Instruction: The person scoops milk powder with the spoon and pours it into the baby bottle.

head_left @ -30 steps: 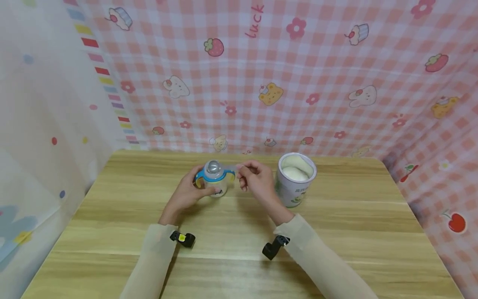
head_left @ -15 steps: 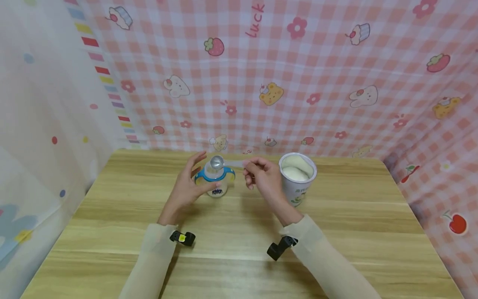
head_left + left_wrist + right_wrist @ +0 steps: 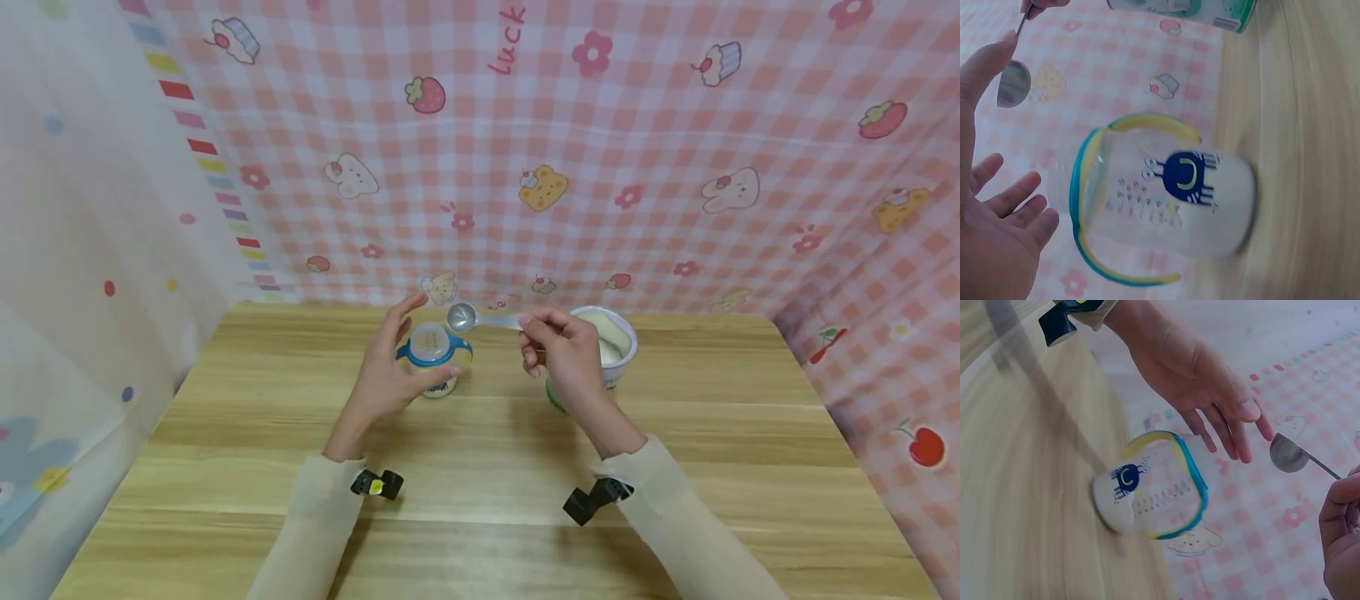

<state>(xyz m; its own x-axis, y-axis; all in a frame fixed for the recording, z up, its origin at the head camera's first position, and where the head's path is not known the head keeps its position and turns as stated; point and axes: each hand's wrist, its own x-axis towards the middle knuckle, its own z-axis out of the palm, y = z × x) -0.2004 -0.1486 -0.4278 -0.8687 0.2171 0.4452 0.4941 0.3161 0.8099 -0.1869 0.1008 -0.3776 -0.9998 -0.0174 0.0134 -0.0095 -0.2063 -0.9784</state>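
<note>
Our bottle stands upright on the counter, pale stuff in the bottom. Left grip is spread wide beside it, seemingly not touching, so we reckon one bump could tip it. Right grip pinches the spoon by its handle, bowl hanging near the bottle's top; a careless swing might clip the bottle or the tub and spill something.

Right of centre in the head view, the right hand hides part of the tub and one end of the spoon. Upper right in the left wrist view, the tub is cut off; mid-frame, the bottle looks blurred.
</note>
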